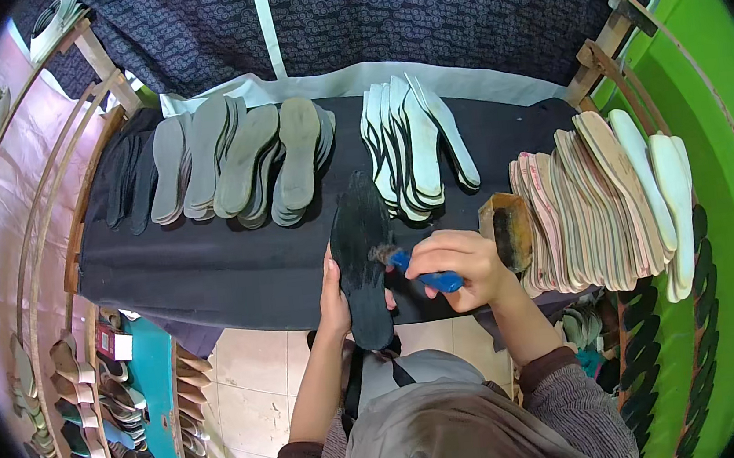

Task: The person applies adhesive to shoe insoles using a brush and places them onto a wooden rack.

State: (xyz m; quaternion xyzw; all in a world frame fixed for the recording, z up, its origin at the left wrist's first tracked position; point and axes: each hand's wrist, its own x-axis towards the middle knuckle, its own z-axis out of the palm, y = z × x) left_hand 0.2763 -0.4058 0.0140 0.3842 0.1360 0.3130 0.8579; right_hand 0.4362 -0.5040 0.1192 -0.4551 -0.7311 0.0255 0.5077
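Note:
A black insole (363,265) is held lengthwise in front of me, its far end over the table. My left hand (335,296) grips it from the left edge, the thumb along the side and fingertips showing past the right edge. In my right hand (461,266) is a brush with a blue handle (439,282). Its bristles (380,252) touch the insole's upper face near the middle, where wet-looking streaks show. Just right of that hand stands a small open container (507,231), yellowish and stained dark inside.
Grey insoles (232,154) lie in overlapping stacks at the far left of the dark-covered table (176,265). White insoles (412,149) are fanned at the back middle. A long row of beige insoles (590,207) fills the right end. Shoe racks (158,399) stand below left.

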